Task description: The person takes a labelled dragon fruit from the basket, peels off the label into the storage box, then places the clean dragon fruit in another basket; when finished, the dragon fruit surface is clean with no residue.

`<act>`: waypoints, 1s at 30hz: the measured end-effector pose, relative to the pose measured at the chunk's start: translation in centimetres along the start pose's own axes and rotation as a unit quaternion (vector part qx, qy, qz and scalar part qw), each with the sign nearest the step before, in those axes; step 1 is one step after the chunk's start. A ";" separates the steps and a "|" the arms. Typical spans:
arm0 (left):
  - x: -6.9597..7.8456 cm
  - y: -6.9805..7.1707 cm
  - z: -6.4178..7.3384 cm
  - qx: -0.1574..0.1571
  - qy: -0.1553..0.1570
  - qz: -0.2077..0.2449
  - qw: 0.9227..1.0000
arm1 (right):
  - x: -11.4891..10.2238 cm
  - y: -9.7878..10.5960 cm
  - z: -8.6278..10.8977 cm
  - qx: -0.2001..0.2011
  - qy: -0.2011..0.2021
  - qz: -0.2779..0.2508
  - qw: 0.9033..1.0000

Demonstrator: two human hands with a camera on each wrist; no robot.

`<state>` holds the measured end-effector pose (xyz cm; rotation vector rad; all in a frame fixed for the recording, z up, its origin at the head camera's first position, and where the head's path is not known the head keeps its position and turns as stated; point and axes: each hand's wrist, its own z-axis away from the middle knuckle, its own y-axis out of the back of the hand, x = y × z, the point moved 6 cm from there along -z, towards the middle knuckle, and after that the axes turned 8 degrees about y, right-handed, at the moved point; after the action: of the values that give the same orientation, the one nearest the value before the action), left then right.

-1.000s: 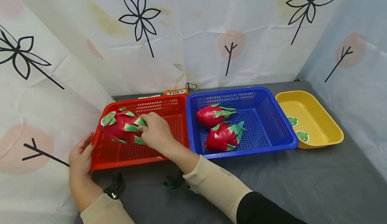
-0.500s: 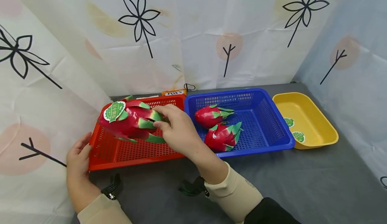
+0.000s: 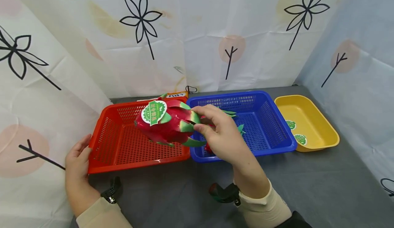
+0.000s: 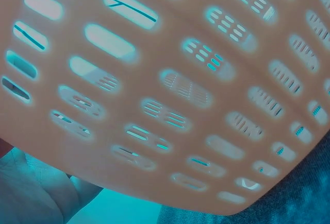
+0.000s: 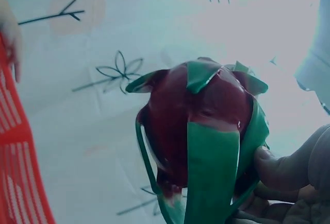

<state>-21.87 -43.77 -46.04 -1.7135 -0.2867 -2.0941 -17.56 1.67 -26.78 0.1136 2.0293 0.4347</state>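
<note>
My right hand (image 3: pixel 224 135) pinches a model dragon fruit (image 3: pixel 167 122) by its green leaf tips. The fruit is glossy pink-red with a green-white sticker (image 3: pixel 154 112), and overlaps the right part of the red basket (image 3: pixel 107 135) in the head view. In the right wrist view the thumb (image 5: pixel 281 170) presses a green leaf. My left hand (image 3: pixel 78 163) lies along the basket's outer left wall, fingers extended; in the left wrist view the palm (image 4: pixel 36 188) shows beside the slotted wall (image 4: pixel 139 69). The red basket's visible floor holds nothing.
A blue basket (image 3: pixel 271 132) stands right of the red one; green leaf tips (image 3: pixel 241 129) of fruit inside show past my right hand. Farther right is a yellow tray (image 3: pixel 317 129) with two round green stickers (image 3: pixel 300 139). An orange packet (image 3: pixel 176 95) lies behind the red basket.
My right hand has lifted the dragon fruit from over the red basket's left side and carried it right, now hiding much of the fruit in the blue basket. My left hand keeps its place.
</note>
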 end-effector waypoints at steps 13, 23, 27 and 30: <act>-0.3 0.5 0.2 -0.007 0.032 -0.026 0.999 | 0.8 7.8 4.4 0.002 0.000 0.070 0.998; -0.5 0.9 0.7 -0.009 0.028 -0.033 0.999 | 2.9 12.3 9.3 -0.013 0.029 0.080 0.996; -0.2 0.6 0.6 -0.009 0.032 -0.060 0.998 | 4.5 13.6 11.8 -0.032 0.037 0.086 0.995; -0.1 0.2 0.5 -0.020 0.031 -0.073 0.997 | 5.9 14.4 13.9 -0.054 0.063 0.065 0.994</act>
<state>-21.30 -43.74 -46.04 -1.6927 -0.3633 -2.2668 -9.81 20.17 -32.52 0.1565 2.1245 0.6460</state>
